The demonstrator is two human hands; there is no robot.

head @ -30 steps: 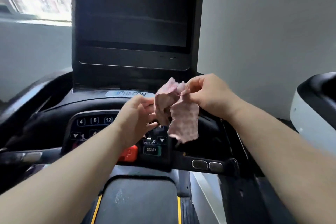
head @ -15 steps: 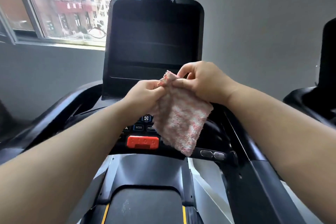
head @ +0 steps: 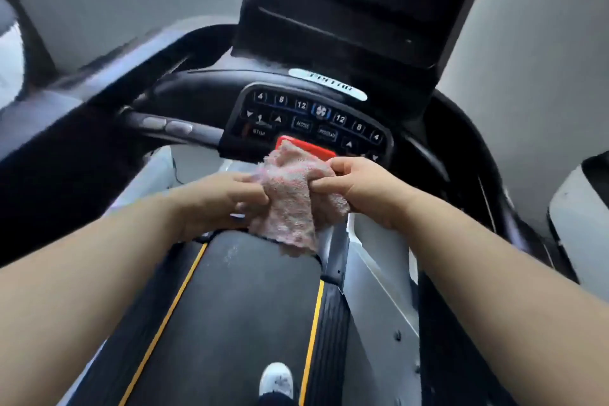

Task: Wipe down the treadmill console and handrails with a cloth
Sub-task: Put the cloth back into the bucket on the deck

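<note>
Pink terry, soft and a little ragged at the hem, is what the cloth (head: 290,204) is made of. It is held in the air between both hands, just below the red key (head: 308,148) of the console (head: 313,115) and above the front of the belt (head: 237,306). Whether its top edge touches that key cannot be told, as the frame is smeared by motion.

Its left edge is pinched by the left hand (head: 224,199), with the fingers curled in. Its right side is bunched in the right hand (head: 359,188), with thumb and fingers closed round it. The lower part hangs free in loose folds.

The cloth is judged to be light and limp: no shape will be kept unless it is given one, and nothing in it can be broken. The pile should grip skin well, so slipping is unlikely. It would best be gathered into a flat pad under one palm, so that a broad face is pressed to the surface and no corner is left trailing. A trailing corner could be dragged across the keys, and a key could be pressed by a firm stroke, so light pressure is advised there and on the dark screen (head: 356,3). For the left rail (head: 75,122) and right rail (head: 461,155), the cloth could be wrapped round the bar and drawn along it. No wiping appears to have been begun on any of these.
</note>
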